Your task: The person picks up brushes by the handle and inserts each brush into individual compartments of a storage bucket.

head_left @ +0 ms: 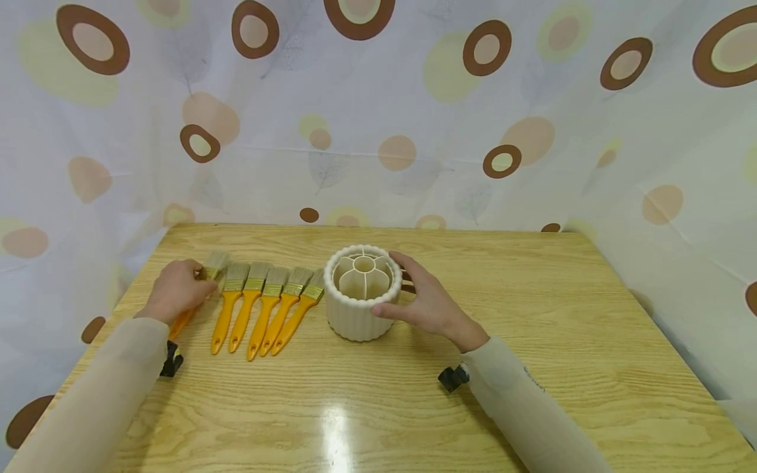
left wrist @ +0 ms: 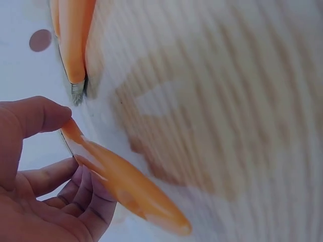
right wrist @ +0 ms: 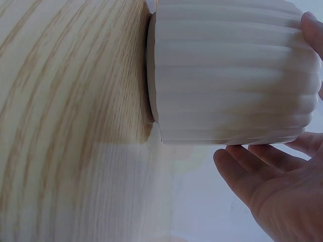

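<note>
While left hand (head_left: 179, 289) pinches paintbrush (left wrist: 133, 181), right hand (head_left: 428, 302) clasps cream holder (head_left: 355, 318); curved dividers (head_left: 353, 284) inside.

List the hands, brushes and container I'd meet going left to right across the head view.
Left hand holding a paintbrush, row of five loose paintbrushes, cream ribbed container, right hand.

Wide head view; sideways wrist views close beside each grip.
Head looks forward and down from behind both, sharing the left hand (head_left: 180, 289) and brush (left wrist: 133, 184) with left wrist, right hand (head_left: 428, 302) and holder (right wrist: 227, 70) with right wrist.
</note>
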Tool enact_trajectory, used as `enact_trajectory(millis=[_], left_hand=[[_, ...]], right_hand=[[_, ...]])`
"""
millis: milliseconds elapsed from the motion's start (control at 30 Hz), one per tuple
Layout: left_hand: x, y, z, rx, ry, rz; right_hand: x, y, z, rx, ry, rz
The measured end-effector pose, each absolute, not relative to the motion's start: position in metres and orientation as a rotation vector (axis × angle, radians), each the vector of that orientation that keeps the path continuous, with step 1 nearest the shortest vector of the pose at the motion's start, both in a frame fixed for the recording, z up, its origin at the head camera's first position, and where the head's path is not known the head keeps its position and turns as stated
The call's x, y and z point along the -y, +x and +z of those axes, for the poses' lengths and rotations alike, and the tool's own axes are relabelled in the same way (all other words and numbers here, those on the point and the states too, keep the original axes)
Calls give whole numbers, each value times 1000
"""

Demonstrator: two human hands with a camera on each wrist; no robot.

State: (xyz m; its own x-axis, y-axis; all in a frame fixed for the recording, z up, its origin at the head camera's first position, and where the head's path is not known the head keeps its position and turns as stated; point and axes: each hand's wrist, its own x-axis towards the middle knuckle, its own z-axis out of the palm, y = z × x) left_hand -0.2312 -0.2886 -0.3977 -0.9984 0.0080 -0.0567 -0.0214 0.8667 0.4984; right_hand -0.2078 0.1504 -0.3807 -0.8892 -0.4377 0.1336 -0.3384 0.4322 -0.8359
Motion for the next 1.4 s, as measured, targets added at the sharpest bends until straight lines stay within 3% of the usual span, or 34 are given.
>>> enact_trajectory(millis=[1400], left_hand=[[236,-215,-368,-3098,182,883]], right_hand=[[-152,-208,-382,-2568,-706,-1464]])
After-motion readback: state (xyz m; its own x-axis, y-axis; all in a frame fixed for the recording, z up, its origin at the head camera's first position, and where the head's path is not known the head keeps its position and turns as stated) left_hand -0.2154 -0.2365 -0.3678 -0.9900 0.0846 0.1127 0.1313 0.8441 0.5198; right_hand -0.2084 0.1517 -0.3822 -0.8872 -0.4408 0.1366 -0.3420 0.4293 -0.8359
